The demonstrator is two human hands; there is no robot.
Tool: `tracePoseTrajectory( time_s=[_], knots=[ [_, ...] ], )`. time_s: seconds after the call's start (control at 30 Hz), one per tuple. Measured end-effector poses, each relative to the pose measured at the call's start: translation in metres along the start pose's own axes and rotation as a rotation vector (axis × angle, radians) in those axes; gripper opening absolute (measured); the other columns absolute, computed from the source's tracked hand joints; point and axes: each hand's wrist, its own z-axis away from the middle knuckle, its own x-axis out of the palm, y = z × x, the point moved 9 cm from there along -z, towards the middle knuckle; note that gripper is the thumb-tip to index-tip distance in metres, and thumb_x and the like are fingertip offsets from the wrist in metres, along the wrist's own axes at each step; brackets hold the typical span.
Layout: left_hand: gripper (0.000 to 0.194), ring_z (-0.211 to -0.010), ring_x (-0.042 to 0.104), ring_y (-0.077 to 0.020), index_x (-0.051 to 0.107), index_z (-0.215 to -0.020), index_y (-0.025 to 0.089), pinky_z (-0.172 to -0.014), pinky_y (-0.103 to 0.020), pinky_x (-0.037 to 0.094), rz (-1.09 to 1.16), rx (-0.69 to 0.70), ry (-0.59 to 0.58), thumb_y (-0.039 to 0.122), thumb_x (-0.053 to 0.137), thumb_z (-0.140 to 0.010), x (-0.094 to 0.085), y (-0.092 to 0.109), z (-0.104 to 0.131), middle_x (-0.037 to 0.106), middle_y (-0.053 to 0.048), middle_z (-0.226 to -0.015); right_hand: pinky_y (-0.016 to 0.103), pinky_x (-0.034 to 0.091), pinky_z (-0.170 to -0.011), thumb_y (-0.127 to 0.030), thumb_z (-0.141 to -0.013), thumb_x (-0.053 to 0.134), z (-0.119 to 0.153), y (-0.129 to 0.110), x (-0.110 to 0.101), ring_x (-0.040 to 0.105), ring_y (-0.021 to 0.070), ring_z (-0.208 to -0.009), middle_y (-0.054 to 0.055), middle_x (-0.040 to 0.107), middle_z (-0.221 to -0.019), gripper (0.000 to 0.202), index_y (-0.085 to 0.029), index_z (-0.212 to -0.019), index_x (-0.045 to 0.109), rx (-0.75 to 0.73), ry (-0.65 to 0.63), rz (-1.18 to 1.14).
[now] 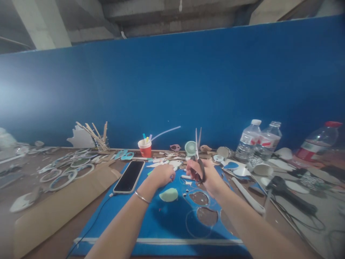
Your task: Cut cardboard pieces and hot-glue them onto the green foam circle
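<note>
My right hand [201, 172] is wrapped round the black handles of scissors [198, 142], whose blades point up and stand slightly apart. To its left, my left hand [164, 175] is closed, fingers curled low over the blue board [121, 216]; what it holds, if anything, is too small to name. Just below the left hand lies a pale green leaf-like cutout [168, 195]. Under the right hand the blue sheet has several oval holes [207, 216]. White scraps [175, 163] lie beyond the hands.
A phone [129, 177] lies left on the board, beside cardboard [67, 205] and several rings [62, 180]. Behind stand a red cup [145, 148], a jar of sticks [102, 142] and a small fan [191, 148]. Bottles [249, 140] and a black glue gun [292, 196] are right.
</note>
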Motion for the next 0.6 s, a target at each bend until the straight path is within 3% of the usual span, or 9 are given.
tracePoseTrajectory(
  time_s=[0.6],
  knots=[
    [0.016,-0.085,0.056,-0.0262,0.067,-0.070,0.016,-0.070,-0.033,0.039,-0.207,0.144,0.016,0.014,0.052,-0.069,-0.003,0.020,0.004,0.064,-0.010,-0.085,0.021,0.027,-0.041,-0.047,-0.068,0.060,0.003,0.001,0.003,0.042,0.0080,-0.042,0.000,0.054,-0.050,0.035,-0.013,-0.057,0.057,0.015,-0.021,-0.005]
  ],
)
